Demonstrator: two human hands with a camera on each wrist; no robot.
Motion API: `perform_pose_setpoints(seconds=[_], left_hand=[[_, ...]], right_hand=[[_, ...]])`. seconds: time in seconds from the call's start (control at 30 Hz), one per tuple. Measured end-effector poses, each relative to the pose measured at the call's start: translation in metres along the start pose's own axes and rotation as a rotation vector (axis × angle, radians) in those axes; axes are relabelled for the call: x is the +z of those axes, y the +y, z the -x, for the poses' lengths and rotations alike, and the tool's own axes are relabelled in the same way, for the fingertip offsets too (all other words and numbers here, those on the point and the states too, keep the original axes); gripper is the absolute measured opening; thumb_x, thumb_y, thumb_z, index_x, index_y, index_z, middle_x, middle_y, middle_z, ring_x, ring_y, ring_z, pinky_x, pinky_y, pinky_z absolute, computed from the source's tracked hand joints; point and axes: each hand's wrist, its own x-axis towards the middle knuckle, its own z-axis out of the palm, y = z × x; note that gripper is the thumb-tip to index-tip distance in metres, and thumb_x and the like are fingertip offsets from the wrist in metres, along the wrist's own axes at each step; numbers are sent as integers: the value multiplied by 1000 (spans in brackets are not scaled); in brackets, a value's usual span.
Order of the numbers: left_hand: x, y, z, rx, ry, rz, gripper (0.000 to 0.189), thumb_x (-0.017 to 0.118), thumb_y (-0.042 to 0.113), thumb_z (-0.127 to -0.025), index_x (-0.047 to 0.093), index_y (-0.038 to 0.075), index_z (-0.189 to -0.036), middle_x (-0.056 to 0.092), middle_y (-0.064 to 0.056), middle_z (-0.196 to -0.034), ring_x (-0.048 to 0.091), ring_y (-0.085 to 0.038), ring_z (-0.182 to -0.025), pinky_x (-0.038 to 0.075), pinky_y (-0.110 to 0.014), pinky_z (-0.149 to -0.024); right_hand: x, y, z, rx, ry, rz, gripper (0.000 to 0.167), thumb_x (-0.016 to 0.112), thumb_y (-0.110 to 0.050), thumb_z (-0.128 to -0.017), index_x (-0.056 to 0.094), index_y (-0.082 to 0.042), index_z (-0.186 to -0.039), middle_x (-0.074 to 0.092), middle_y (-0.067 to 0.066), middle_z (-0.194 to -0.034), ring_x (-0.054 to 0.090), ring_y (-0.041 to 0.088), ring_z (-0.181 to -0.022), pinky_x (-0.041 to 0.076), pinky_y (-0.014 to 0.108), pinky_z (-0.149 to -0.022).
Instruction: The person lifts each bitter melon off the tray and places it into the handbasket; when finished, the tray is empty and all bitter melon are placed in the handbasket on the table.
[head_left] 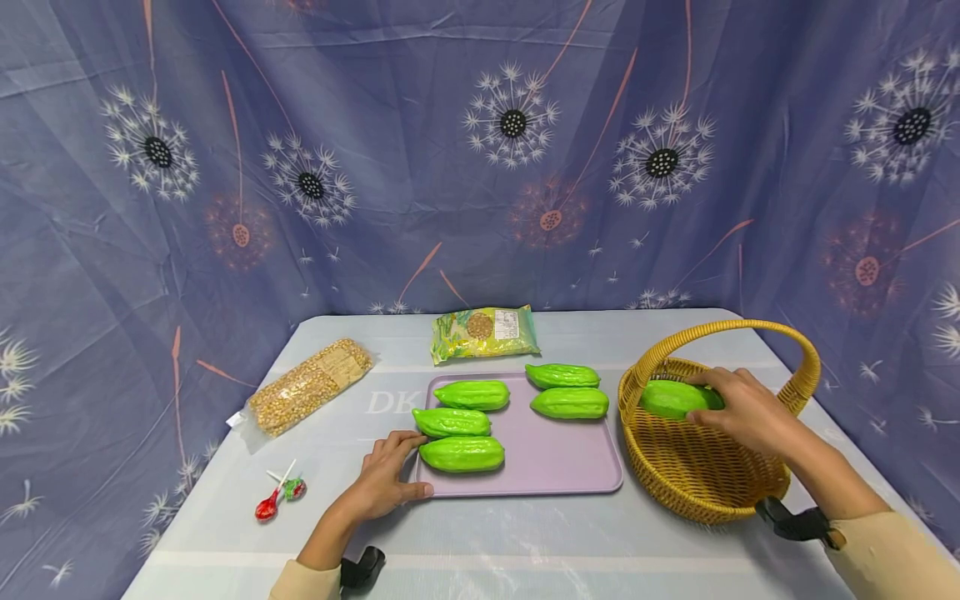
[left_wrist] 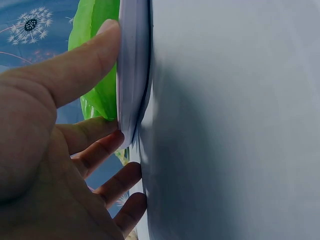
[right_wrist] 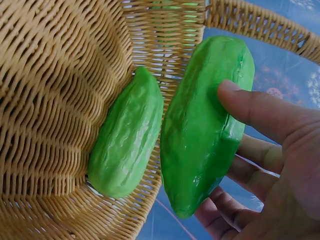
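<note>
Two hands well apart; right hand (head_left: 741,412) clamped on a gourd (right_wrist: 205,125) over the basket (head_left: 701,467), with a second gourd (right_wrist: 127,135) inside, just beside it. Left hand (head_left: 382,479) loosely spread at the edge of the tray (head_left: 555,458); between both hands, five gourds (head_left: 462,455) on it; left of the left hand, lollipops (head_left: 267,509).

I faced a creased blue-violet fabric backdrop (head_left: 408,150) printed with dandelions (head_left: 513,123), enclosing three sides of a pale table (head_left: 247,554), its top catching a faint sheen (head_left: 517,542).
</note>
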Motion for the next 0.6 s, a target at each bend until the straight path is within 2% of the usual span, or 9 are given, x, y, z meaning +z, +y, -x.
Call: perform_pose_setpoints(seconds=[0.17,0.33,0.43,0.6], left_hand=[[0,1,0,-1,-3,4,70,80,32,-72,51,10,-132,45,-8,-135,36,-32,-123,24,-55,-98],[0,1,0,0,-3,-1,70,80,32,-72,51,10,-132,45,-8,-135,36,-33,-123,24,-54,-97],[0,0,0,-1,-2,3,70,80,31,-72,51,10,-132,45,-8,-135,36,-33,-123,24,-55,-98],[0,0,0,-12,-1,7,70,80,30,-73,51,10,-133,45,-8,-135,36,-32,-124,24,-55,-99]], right_hand=[[5,4,-9,43,-62,-23,53,74,-32,-78,59,-4,-121,64,14,-108,48,28,-93,34,34,-69],[11,7,-14,57,-98,-34,54,73,-31,-79,57,-2,-123,61,20,-117,49,31,-96,39,40,-71],[15,9,-16,44,-103,-38,53,74,-30,-79,58,-2,-122,59,22,-120,49,33,-98,41,45,-74],[20,12,-21,-18,-95,-51,49,77,-27,-75,62,-1,-114,63,21,-111,56,36,-98,44,49,-78]])
